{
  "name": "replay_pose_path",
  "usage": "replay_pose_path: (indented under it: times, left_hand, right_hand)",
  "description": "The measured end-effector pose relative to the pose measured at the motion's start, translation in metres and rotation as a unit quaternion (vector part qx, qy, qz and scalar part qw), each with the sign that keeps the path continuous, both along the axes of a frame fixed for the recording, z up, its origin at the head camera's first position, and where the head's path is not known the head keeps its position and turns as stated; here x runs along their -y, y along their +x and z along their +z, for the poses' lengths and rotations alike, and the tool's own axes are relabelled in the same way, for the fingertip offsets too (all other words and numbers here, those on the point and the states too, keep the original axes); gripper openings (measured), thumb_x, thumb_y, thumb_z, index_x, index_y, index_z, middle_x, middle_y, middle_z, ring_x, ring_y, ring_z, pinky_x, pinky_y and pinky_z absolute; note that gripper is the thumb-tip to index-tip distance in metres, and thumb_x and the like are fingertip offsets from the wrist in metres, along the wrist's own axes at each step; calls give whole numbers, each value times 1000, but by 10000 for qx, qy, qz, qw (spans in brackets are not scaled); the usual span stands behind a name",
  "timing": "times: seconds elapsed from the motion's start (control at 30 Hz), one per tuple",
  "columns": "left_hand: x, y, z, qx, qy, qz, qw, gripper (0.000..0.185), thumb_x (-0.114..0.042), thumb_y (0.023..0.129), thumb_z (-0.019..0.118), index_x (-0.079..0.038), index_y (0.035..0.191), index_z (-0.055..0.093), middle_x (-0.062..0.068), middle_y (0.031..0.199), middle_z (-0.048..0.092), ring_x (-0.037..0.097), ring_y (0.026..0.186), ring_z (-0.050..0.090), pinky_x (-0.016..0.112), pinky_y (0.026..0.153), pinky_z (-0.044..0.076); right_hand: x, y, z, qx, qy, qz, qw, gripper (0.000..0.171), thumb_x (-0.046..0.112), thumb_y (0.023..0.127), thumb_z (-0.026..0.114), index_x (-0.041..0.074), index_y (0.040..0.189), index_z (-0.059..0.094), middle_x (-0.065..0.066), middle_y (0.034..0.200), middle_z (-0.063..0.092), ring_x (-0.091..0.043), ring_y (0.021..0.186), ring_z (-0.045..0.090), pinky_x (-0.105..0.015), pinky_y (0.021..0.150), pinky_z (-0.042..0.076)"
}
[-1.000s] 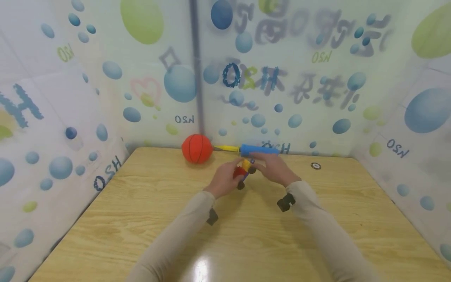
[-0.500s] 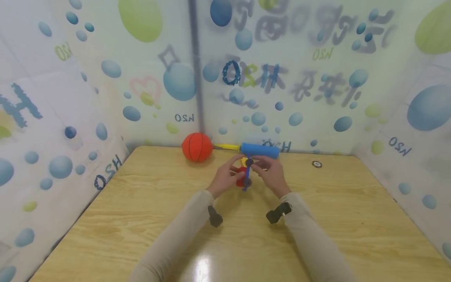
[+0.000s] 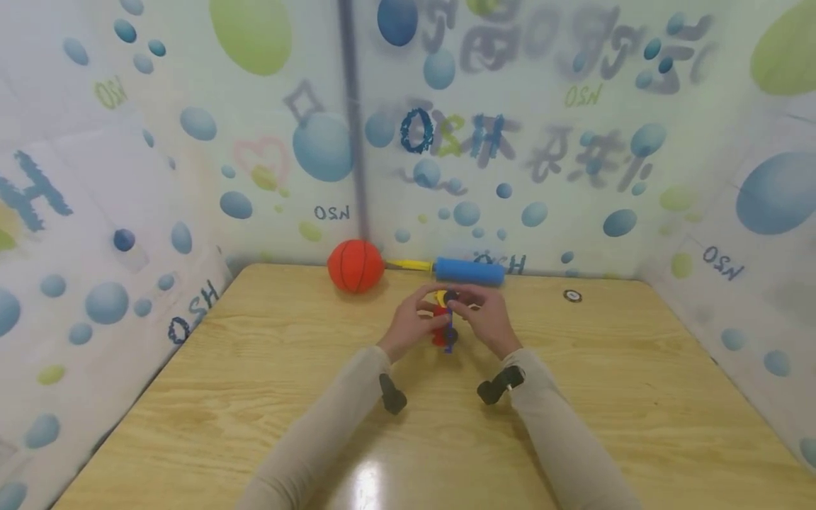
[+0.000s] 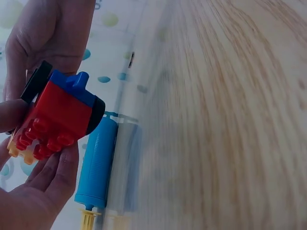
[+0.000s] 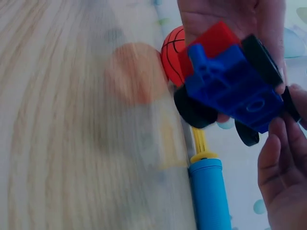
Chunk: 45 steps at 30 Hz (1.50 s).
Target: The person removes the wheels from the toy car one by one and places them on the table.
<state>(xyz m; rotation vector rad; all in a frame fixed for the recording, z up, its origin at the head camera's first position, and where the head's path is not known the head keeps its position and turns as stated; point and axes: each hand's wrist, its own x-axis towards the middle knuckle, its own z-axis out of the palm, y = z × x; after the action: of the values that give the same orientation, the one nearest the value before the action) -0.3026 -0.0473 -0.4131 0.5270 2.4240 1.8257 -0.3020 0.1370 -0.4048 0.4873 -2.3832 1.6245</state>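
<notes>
Both hands hold a toy block car (image 3: 440,326) between them above the table. It has red and yellow bricks, a blue base (image 5: 230,88) and black wheels, and is tilted on end. My left hand (image 3: 408,326) grips the brick side, with its fingers under the red studs (image 4: 45,139) in the left wrist view. My right hand (image 3: 489,319) pinches the end near one black wheel (image 5: 290,104), its fingertips partly covering that wheel. In the right wrist view, the studless blue underside faces the camera, with the other wheels showing around it.
At the back of the wooden table (image 3: 306,319) lies a red ball (image 3: 355,266) with black lines. Beside it is a blue hand pump (image 3: 469,271) with a yellow handle (image 3: 411,265). A small round black-and-white disc (image 3: 572,296) lies at the back right. Patterned walls surround the table.
My right hand has come in from above and now pinches the car near a wheel. The car has turned upright on end, its blue base toward my right hand, and dipped slightly.
</notes>
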Motion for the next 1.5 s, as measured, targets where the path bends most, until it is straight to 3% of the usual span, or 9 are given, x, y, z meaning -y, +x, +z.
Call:
replay_pose_path:
  times: [0.17,0.37,0.53,0.63,0.73,0.87,1.1,1.3,1.5]
  left_hand:
    - [1,2,4,-116,-67,148,9998,52,-18,91,75,-27,139,57,15,113,68,26,96,67,34,76,59]
    - [-1,4,7,-276,-339,272,9987,49,-17,90,75,-33,134,61,10,129,65,26,100,65,31,68,58]
    - [-1,4,6,-238,-436,227,9985,49,-17,91,74,-32,135,61,10,133,64,26,103,64,31,67,58]
    - [-1,7,8,-66,-373,170,9991,49,-15,90,74,-29,136,61,8,132,65,26,102,65,31,70,59]
    - [1,8,9,189,-291,131,9993,51,-13,89,76,-26,136,62,9,123,70,22,96,67,30,71,59]
    - [3,8,8,438,-222,-23,9988,51,-12,88,77,-24,136,63,12,110,75,17,86,70,29,70,59]
    - [6,8,11,923,52,-327,9952,53,-12,87,77,-24,137,62,14,111,76,17,88,72,30,72,59]
    - [11,8,11,1458,250,-629,9870,53,-10,88,77,-21,137,62,15,113,76,16,90,73,32,76,61]
    - [24,10,8,1478,426,-521,9867,54,-13,90,74,-14,141,57,19,114,74,16,88,73,35,79,62]
  right_hand:
    - [1,-3,3,54,97,171,9998,30,18,90,76,11,119,73,-16,97,73,-13,80,64,-31,68,57]
    - [1,-2,11,342,-75,345,9988,26,9,89,76,4,114,72,-20,98,71,-13,76,62,-28,65,55]
    - [-2,-4,14,681,42,412,9968,24,7,87,76,4,110,72,-20,101,72,-18,79,62,-31,66,53]
    - [-4,-4,14,735,172,500,9959,23,9,85,78,4,107,73,-15,93,70,-19,81,64,-32,68,53]
    - [-6,-4,12,713,333,674,9946,22,11,85,79,4,104,72,-6,81,64,-19,81,65,-31,66,50]
    - [-9,-5,8,723,367,954,9921,18,11,86,78,4,101,69,-1,77,59,-18,75,62,-30,61,47]
    - [-12,-3,9,715,231,1385,9875,19,12,89,75,0,94,61,-3,73,54,-15,58,52,-28,53,46]
    - [-12,2,13,588,183,1873,9804,18,2,89,72,-5,86,56,-12,69,57,-17,54,55,-30,46,50]
    - [-21,3,22,70,844,1536,9845,11,9,89,75,2,93,67,-20,83,66,-17,54,62,-33,54,56]
